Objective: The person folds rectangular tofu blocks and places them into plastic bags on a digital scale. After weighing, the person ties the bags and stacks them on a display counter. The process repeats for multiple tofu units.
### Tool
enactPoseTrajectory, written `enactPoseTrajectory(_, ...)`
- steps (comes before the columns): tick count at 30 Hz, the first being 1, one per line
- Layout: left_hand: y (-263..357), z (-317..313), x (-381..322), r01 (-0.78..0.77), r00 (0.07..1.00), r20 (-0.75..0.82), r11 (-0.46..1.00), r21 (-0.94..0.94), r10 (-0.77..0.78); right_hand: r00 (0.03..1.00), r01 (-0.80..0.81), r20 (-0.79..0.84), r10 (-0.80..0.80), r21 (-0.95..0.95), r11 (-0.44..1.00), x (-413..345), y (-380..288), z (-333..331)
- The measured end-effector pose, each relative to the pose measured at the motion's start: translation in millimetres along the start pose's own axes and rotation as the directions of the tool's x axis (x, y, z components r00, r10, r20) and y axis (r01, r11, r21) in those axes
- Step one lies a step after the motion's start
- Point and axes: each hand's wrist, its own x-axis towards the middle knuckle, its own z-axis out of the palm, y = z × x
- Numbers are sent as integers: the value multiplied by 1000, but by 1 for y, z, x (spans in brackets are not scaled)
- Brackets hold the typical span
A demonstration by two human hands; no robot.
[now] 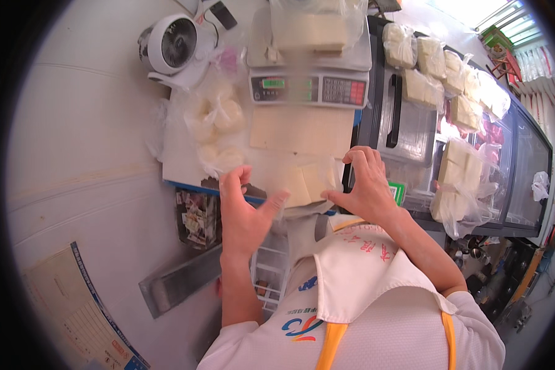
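Note:
Pale cream blocks, like tofu or rice cake [305, 182], lie side by side in a clear plastic bag near the counter's front edge. To their left is my left hand [247, 215], fingers curled and thumb spread wide, the thumb tip near the bag's edge. My right hand [365, 185] arches at the bag's right side, thumb over its edge and fingers apart from the thumb. Neither hand clearly grips anything. Behind the blocks lies a light wooden board [300, 132]. A digital scale [310, 88] stands beyond it, with more bagged pale blocks [312, 32] on its pan.
Bagged round pale buns [219, 118] sit left of the board, near a white fan [175, 44]. At right, bagged blocks [458, 180] rest on a glass-topped display case [513, 152]. Below the counter's left edge are a box holding papers [196, 217] and a white rack [268, 273].

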Motion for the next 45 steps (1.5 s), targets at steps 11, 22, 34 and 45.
enactPoseTrajectory(11, -40, 40, -26, 347, 927, 124, 685, -640, -354, 920, -391, 350, 175, 808, 440, 2, 20, 2)
enactPoseTrajectory(22, -46, 11, -23, 290, 924, 84, 538, -791, -373, 922, -375, 387, 15, 882, 285, 4, -4, -5)
enactPoseTrajectory(34, -70, 7, -3, 291, 955, 11, 928, -231, -297, 958, -254, 278, 70, 710, 656, -6, 5, 7)
enactPoseTrajectory(45, 117, 109, -29, -69, 926, 325, 934, -352, 190, 864, -133, -298, 406, 643, 755, -142, 71, -90)
